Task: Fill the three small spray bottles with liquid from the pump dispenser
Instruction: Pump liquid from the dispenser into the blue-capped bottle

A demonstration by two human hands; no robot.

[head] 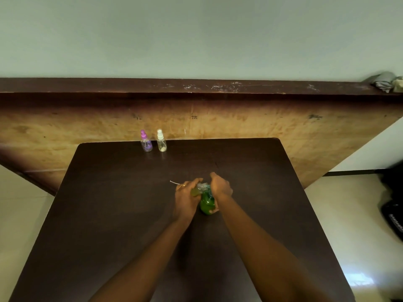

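Left hand (186, 198) grips a small bottle (195, 191) against the green pump dispenser (207, 203). Right hand (220, 186) clasps the dispenser's top. Two spray bottles (146, 142) (161, 142) stand well beyond both hands on the tabletop (109, 214).

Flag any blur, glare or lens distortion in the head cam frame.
Head view: wide-angle bows the ledge and splays the table edges; lighting dim and warm; the left hand gripping a small bottle and the right hand on the pump dispenser are smeared soft; a glare patch sits on the floor, lower right; the purple-capped bottle and white-capped bottle look sharper.
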